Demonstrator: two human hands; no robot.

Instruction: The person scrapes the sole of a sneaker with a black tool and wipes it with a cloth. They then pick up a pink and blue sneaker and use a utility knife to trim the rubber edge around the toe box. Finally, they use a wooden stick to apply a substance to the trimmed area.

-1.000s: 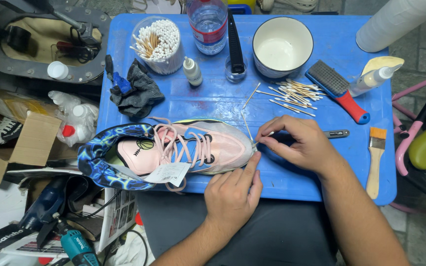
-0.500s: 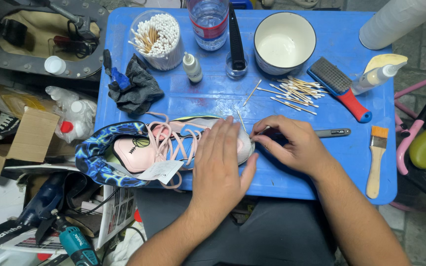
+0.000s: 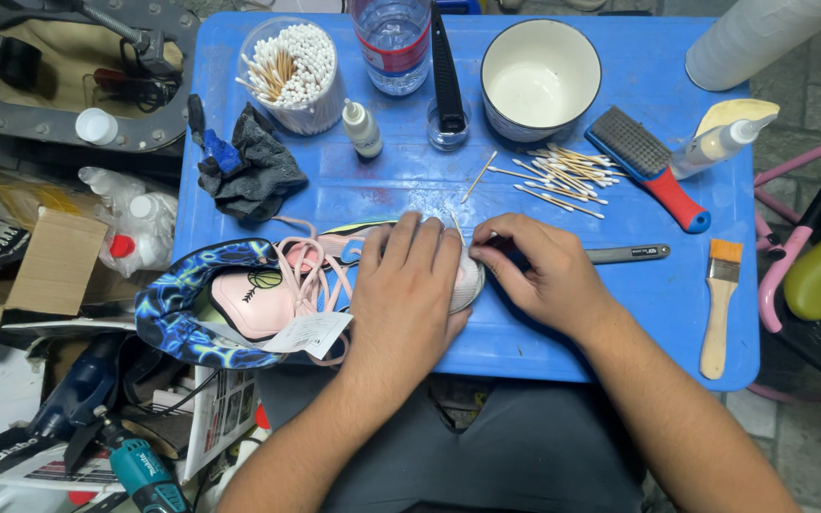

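Observation:
A pink sneaker with a blue patterned collar, pink laces and a white paper tag lies on its side across the near edge of the blue table. My left hand lies flat over the sneaker's front half, fingers spread. My right hand is at the toe, its fingers pinched on a thin cotton swab that touches the toe. The swab is mostly hidden by my fingers. A grey metal tool lies just right of my right hand.
At the back stand a jar of cotton swabs, a water bottle, a small dropper bottle, a white bowl. Loose swabs, a red-handled brush, a paintbrush and a dark rag lie around. A drill sits lower left.
My left hand has come up from the table's near edge and settled flat on the sneaker's front half. My right hand stayed at the toe.

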